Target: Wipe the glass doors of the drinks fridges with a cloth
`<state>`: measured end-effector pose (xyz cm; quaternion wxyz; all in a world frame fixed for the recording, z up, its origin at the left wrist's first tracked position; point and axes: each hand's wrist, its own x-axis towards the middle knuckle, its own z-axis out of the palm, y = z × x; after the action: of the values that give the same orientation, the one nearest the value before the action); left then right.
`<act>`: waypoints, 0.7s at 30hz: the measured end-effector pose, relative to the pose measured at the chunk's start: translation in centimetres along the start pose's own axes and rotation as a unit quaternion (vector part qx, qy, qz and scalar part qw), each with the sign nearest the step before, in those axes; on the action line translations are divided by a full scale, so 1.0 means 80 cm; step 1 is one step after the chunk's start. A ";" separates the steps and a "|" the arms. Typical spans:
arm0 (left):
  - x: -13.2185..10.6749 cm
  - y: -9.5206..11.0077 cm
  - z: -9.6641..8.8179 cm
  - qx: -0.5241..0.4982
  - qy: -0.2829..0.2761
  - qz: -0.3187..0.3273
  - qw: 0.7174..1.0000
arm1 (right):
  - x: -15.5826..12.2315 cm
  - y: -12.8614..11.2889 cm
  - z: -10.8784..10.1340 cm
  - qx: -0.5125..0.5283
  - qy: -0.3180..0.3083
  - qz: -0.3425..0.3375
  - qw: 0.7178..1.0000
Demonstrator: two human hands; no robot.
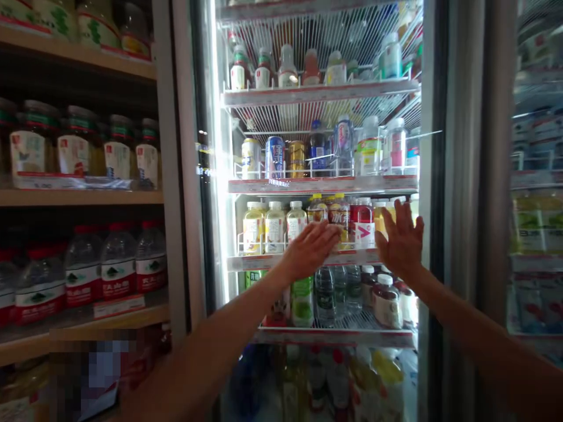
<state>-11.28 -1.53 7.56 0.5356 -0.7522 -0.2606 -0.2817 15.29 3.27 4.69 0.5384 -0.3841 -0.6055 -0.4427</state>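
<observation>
Both my arms reach toward a lit drinks cooler. My left hand (pixel 311 249) is held flat with its fingers stretched to the right, holding nothing. Behind it are a white-capped bottle (pixel 297 218) and yellow-capped bottles (pixel 339 214). My right hand (pixel 401 240) is raised with spread fingers, also holding nothing. Just left of it stands a bottle of red drink (pixel 364 225) with a white label. Whether either hand touches glass, I cannot tell. My hands partly hide the shelf edge (pixel 255 262) and several bottles.
Cans (pixel 275 157) and bottles fill the upper shelves; green-labelled bottles (pixel 302 302) and dark white-capped bottles (pixel 387 302) stand lower. At left, wooden shelves (pixel 83 198) carry jars (pixel 73 143) and red-capped water bottles (pixel 118 266). A metal upright (pixel 475 176) borders the cooler's right side.
</observation>
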 end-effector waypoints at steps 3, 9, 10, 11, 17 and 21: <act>0.042 -0.006 0.002 0.003 0.052 -0.108 0.993 | -0.003 0.025 -0.013 -0.017 -0.009 0.013 1.000; 0.104 0.031 0.024 -0.029 0.036 -0.032 0.998 | -0.027 0.059 -0.035 -0.028 -0.016 -0.014 0.999; 0.113 0.043 0.029 -0.038 0.009 0.047 0.998 | -0.031 0.062 -0.038 -0.029 -0.017 -0.013 0.999; 0.124 0.052 0.034 -0.042 -0.007 0.095 0.995 | -0.034 0.064 -0.041 -0.031 -0.012 -0.007 0.999; 0.196 0.067 0.047 -0.028 0.074 -0.098 0.992 | -0.046 0.088 -0.057 -0.040 0.006 0.020 0.999; 0.182 0.123 0.066 -0.053 0.008 0.123 0.991 | -0.055 0.103 -0.067 -0.051 0.023 0.014 0.998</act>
<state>6.58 1.96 9.87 0.5274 -0.8038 -0.1463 -0.2333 25.27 0.82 1.46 0.5380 -0.4093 -0.5641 -0.4741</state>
